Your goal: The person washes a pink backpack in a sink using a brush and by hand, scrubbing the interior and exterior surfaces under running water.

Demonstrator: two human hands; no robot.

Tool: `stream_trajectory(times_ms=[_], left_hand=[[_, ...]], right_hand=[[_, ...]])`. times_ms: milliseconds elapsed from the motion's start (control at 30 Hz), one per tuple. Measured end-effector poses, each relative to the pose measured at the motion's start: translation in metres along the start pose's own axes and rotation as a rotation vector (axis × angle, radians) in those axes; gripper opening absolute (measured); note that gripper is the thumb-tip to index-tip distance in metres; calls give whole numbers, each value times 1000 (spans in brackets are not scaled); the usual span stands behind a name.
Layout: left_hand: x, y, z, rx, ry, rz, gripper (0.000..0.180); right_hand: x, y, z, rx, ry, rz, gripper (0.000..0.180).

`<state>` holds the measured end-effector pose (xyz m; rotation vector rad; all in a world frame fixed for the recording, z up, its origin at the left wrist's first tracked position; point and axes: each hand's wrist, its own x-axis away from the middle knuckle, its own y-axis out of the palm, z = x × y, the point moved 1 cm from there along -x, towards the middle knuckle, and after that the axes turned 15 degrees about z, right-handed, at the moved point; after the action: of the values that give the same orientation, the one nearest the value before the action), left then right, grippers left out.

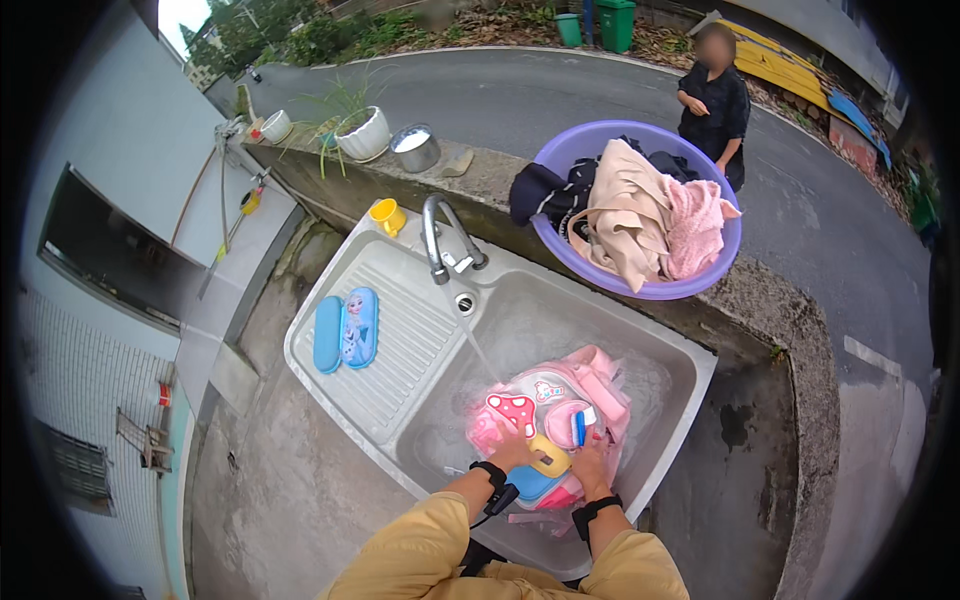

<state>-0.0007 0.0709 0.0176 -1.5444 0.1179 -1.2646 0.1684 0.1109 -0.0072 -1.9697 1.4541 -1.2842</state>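
**Backpack getting a scrub in the outdoor sink**

Both hands are down on the pink backpack (pixel 560 415) in the sink basin (pixel 660 375). Left hand (pixel 512 455) lies flat on it, right hand (pixel 588 465) grips a yellow brush (pixel 549 461). Tap (pixel 440 238) is running. A blue pencil case (pixel 346 328) sits on the drainboard, and a purple tub of laundry (pixel 640 210) on the wall behind.

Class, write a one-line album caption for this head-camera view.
Both hands, left hand and right hand, on a pink backpack in an outdoor sink, tap running.
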Motion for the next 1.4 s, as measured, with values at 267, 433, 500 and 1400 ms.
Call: stream_trajectory(times_ms=[267, 433, 500, 1400], left_hand=[[-26, 42, -36, 348, 191, 4, 98], [-10, 32, -34, 376, -7, 143, 82], [2, 26, -24, 539, -471, 273, 71], [99, -76, -46, 1771, -541, -141, 38]], right_hand=[[-9, 21, 17, 139, -193, 93, 67], [-10, 4, 3, 25, -24, -84, 69], [-26, 22, 31, 155, -133, 3, 64], [39, -16, -20, -807, 628, -435, 19]])
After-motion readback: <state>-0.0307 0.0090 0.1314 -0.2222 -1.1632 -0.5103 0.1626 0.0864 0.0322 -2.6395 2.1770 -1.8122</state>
